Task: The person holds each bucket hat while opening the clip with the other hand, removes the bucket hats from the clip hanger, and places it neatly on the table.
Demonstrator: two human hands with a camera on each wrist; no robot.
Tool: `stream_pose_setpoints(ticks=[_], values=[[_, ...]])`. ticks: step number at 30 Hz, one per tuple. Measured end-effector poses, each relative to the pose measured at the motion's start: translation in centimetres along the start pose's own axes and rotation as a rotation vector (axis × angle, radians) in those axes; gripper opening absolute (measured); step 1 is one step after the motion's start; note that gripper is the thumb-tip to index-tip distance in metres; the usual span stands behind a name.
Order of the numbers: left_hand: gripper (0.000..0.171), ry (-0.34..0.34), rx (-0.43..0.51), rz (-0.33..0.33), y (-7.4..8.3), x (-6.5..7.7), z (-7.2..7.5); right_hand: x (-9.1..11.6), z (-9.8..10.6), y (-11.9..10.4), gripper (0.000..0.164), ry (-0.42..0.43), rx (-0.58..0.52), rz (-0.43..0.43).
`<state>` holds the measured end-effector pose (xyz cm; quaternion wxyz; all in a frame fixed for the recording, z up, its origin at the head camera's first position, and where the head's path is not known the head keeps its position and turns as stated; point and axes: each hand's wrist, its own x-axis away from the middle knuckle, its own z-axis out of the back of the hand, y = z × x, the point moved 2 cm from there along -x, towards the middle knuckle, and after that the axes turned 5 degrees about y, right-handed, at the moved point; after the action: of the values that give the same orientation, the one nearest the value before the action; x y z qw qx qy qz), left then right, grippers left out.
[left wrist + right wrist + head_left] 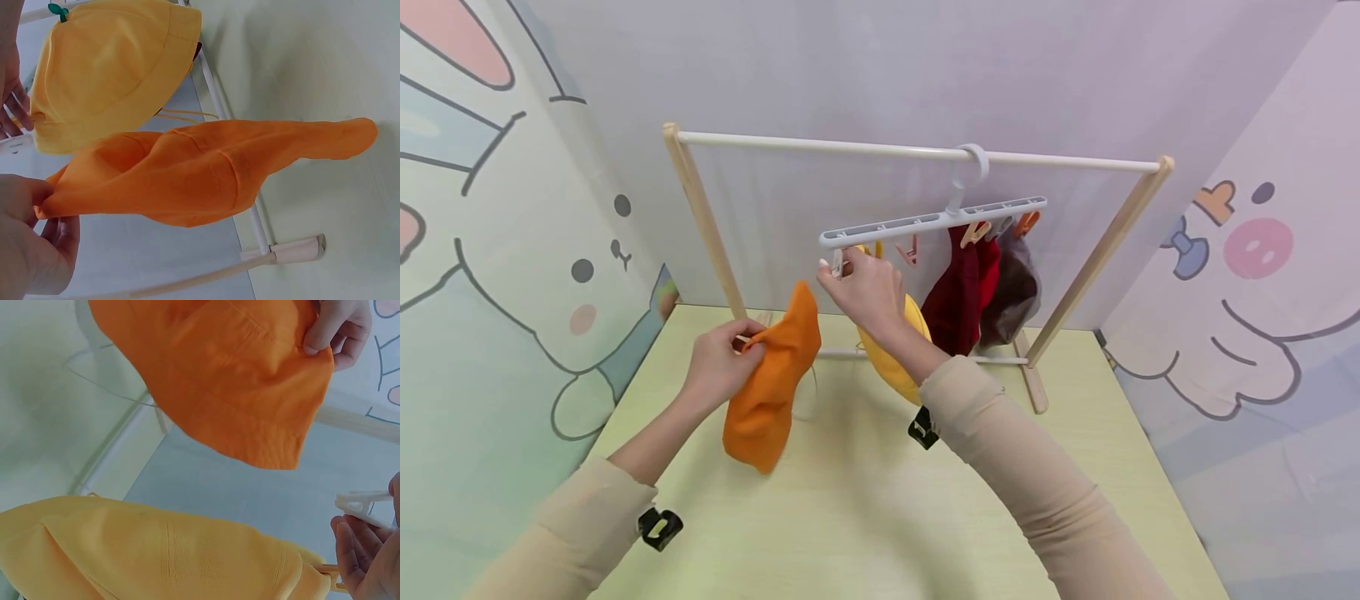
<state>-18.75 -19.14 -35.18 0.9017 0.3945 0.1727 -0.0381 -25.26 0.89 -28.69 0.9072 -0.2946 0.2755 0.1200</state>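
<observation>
My left hand (718,367) pinches an orange fabric hat (771,392) by its edge, and the hat hangs in front of the rack's left side. At the left end of the light grey clip hanger (925,223), my right hand (874,292) pinches a white clip (357,504) between thumb and fingers. Nothing shows between that clip's tips. Just behind the right hand hangs a yellow hat (112,75) with a green sprout on top, held by a yellow clip (334,575). In the head view, the right forearm hides part of the yellow hat.
The hanger hooks over the white rail (820,145) of a wood-framed rack. Dark red fabric (951,300) and a brownish-grey item (1015,296) hang at its right. A pink clip (910,250) dangles between. Below is a pale yellow table (820,533); printed curtains stand around it.
</observation>
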Motion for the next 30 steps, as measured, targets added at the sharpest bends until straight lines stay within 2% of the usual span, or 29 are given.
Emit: stream_pose_setpoints(ticks=[7, 13, 19, 24, 30], values=[[0.012, 0.026, -0.047, -0.013, -1.0, 0.1, 2.0, 0.0, 0.0, 0.1, 0.024, -0.015, 0.003, -0.005], [0.012, 0.033, -0.08, 0.025, -2.2, 0.4, 3.9, 0.0, 0.0, 0.1, 0.024, -0.025, 0.005, -0.004], [0.013, 0.046, -0.09, 0.062, -3.9, 0.7, 5.3, 0.1, 0.1, 0.1, 0.024, -0.018, -0.001, 0.019], [0.013, 0.083, -0.128, 0.069, -5.6, 0.8, 6.2, 0.2, 0.0, 0.1, 0.025, -0.025, -0.004, 0.015], [0.017, 0.092, -0.183, 0.103, -7.3, 0.9, 7.6, 0.3, 0.0, 0.1, 0.024, -0.022, -0.001, 0.014]])
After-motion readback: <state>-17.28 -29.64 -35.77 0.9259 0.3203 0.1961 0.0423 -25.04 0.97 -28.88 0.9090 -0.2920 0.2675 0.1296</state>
